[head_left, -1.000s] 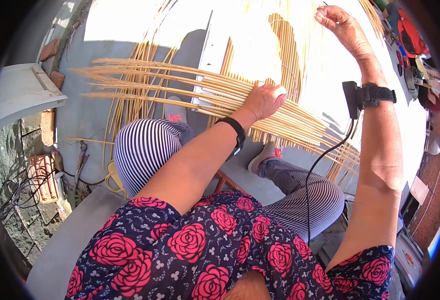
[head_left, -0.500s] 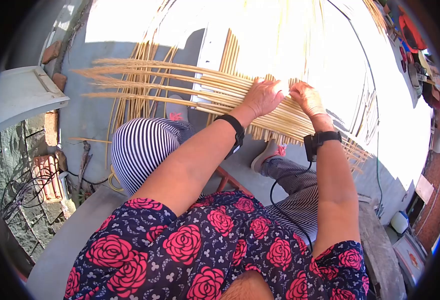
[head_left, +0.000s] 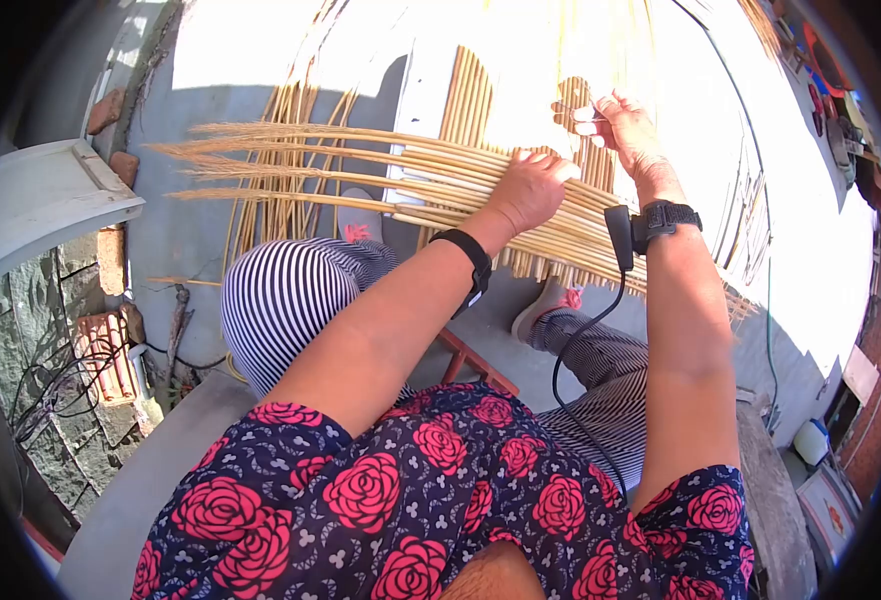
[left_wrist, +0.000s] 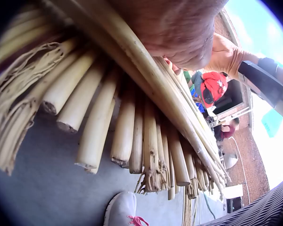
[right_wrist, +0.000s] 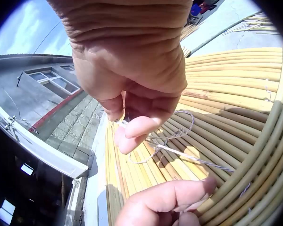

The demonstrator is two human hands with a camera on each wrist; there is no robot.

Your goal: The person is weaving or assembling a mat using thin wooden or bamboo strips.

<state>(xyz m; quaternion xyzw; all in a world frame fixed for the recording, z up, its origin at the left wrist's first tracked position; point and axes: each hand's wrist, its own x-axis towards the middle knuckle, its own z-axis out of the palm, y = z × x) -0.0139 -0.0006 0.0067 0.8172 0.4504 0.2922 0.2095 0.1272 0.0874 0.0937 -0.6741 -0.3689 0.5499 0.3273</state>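
Moved away from the left hand [head_left: 530, 193], the right hand [head_left: 632, 130] pinches twisted string [right_wrist: 198, 160] — the left grips crosswise stalks [head_left: 585, 225].

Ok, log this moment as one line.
left hand: grips crosswise stalks | right hand: pinches twine | twine: looped over lengthwise stalks

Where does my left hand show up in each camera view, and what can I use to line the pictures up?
Head: left hand just above and right of centre.
Left wrist: large along the top edge, right of centre.
Right wrist: at the bottom, slightly right of centre.
Shared landmark: the pale stalks, beside the left hand in every view.
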